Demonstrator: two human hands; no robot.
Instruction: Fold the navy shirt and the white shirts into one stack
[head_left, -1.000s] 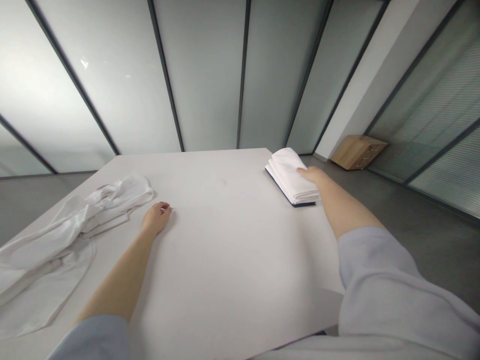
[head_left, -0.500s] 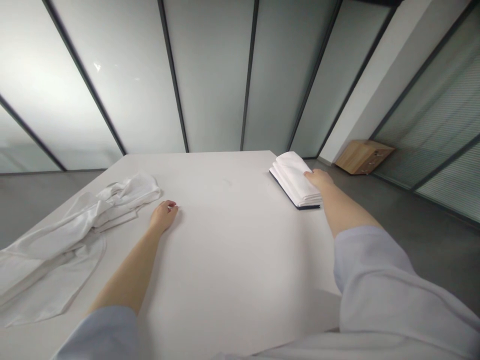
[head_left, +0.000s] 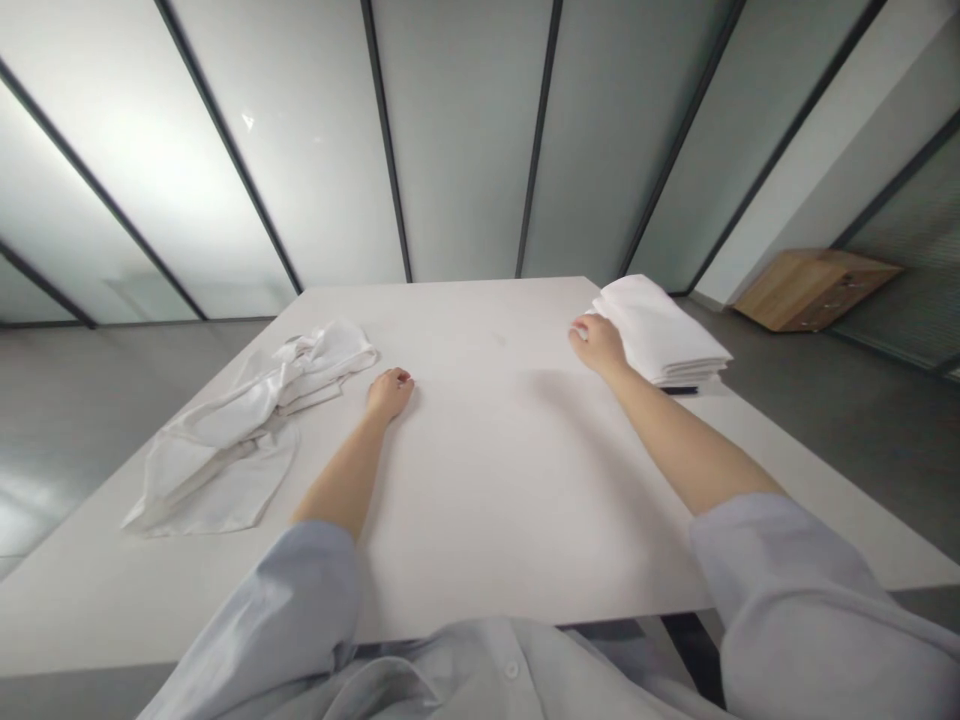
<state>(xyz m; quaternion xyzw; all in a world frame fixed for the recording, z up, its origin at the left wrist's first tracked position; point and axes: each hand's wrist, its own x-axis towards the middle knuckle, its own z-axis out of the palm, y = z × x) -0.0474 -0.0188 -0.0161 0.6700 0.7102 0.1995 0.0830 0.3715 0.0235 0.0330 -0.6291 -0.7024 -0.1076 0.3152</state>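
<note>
- We see the right hand (head_left: pixel 598 343) at the near left corner of a neat stack of folded white cloths (head_left: pixel 660 330), which sits at the far right edge of the plain white rectangular table (head_left: pixel 495 480). The fingers curl loosely against the stack's edge; we cannot tell whether they pinch a layer.
- A thin dark flat object (head_left: pixel 681 390) peeks out from under the stack on its near side.
- The left hand (head_left: pixel 389 391) rests on the table top with its fingers curled under, holding nothing, just beside a crumpled white fabric garment (head_left: pixel 247 430) that lies spread over the left part of the table.
- Both forearms are bare, with pale blue shirt sleeves (head_left: pixel 787 590) pushed up.
- A low wooden cabinet (head_left: pixel 814 288) stands on the grey floor by the frosted glass wall (head_left: pixel 465 140).
- We can read no writing, label or brand on any of these things.
</note>
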